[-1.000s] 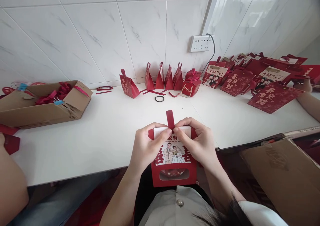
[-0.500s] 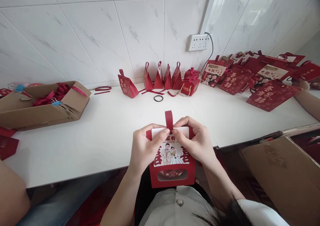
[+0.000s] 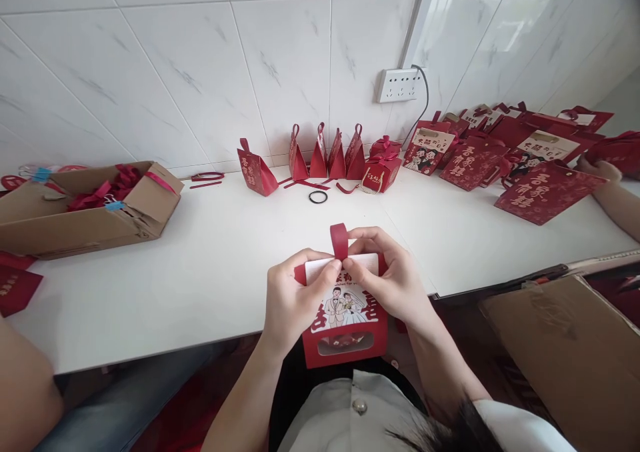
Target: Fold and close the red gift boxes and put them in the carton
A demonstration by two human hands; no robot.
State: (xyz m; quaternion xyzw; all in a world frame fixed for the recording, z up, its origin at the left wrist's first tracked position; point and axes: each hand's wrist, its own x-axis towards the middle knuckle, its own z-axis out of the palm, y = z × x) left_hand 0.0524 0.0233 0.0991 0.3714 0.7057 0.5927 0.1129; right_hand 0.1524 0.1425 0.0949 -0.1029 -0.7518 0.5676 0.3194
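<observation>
I hold a red paper gift box [image 3: 345, 332] with a printed bride and groom and a clear window, at the near edge of the white table [image 3: 210, 265]. My left hand [image 3: 293, 299] pinches the top flap on the left side. My right hand [image 3: 393, 282] pinches it on the right, fingertips at the base of the red loop handle [image 3: 339, 241] that sticks up between them.
A cardboard box [image 3: 90, 215] with red ribbons sits at left. Small folded red boxes [image 3: 325, 159] and a black ring [image 3: 319, 197] stand by the wall. Flat red gift bags [image 3: 500, 162] pile at right, where another person's hand [image 3: 597, 171] rests. A cardboard sheet [image 3: 565, 345] lies at lower right.
The box has risen slightly and the loop handle curled over a little. The other person's hand at right has shifted by the red bags.
</observation>
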